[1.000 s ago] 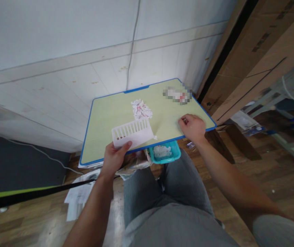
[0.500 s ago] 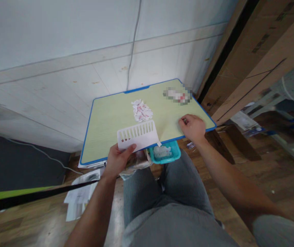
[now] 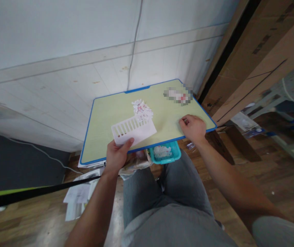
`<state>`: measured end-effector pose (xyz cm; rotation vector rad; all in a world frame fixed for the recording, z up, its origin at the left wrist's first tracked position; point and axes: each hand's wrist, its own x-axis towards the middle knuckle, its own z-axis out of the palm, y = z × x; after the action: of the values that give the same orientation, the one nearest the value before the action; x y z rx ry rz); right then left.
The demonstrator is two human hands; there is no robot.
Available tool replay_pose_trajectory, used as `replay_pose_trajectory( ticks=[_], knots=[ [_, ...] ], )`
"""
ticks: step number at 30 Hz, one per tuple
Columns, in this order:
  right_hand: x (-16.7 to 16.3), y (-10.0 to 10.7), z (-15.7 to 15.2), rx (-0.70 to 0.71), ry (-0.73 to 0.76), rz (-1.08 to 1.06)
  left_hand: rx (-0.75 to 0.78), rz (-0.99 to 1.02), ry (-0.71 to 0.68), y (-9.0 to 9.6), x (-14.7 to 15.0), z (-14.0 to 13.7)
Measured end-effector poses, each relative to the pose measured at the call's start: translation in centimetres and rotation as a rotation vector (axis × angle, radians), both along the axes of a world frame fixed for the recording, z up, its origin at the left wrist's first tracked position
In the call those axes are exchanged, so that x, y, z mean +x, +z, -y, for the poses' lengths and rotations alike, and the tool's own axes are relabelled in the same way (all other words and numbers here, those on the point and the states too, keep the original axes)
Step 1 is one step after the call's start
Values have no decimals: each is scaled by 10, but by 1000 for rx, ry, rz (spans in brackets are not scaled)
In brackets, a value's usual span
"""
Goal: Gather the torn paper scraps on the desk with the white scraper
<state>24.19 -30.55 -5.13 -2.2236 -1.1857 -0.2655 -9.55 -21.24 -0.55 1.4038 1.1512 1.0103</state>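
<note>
My left hand [image 3: 117,154] grips the near edge of a white slotted plastic panel [image 3: 136,133], thumb on top and fingers underneath. The panel is tilted over the front part of the pale green table [image 3: 103,120], and its far edge overlaps the near side of a pile of small white pieces with pink marks [image 3: 141,108]. My right hand [image 3: 193,127] rests on the tabletop near the right front edge with its fingers curled in; what they may hold is hidden.
Below the table's front edge, a teal bin [image 3: 174,158] holds white scraps, beside an open bag [image 3: 139,161]. A pixelated item [image 3: 178,95] lies at the back right. Cardboard [image 3: 239,58] stands on the right; papers [image 3: 80,195] are at lower left.
My left hand has moved the panel left and turned it, its right end now farther from the bin and near the pile. A small white piece at its corner no longer shows. My right hand stays put.
</note>
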Motion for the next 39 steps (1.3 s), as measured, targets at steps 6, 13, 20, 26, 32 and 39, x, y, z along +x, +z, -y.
replay_pose_trajectory(
  ticks=[6, 13, 20, 26, 32, 39],
  knots=[
    [0, -1, -1, 11, -9, 5, 121, -11, 79, 2, 17, -18],
    [1, -1, 0, -2, 1, 7, 103, -55, 15, 2, 17, -20],
    [0, -1, 0, 6, -2, 3, 86, -86, 0, -1, 14, -23],
    [1, -1, 1, 3, 0, -3, 102, -125, 29, -2, 7, -24],
    [1, 0, 0, 5, -2, -8, 99, -146, 51, -2, -4, -25],
    [0, 1, 1, 2, -3, -11, 84, -161, 90, 1, -19, -21]
  ],
)
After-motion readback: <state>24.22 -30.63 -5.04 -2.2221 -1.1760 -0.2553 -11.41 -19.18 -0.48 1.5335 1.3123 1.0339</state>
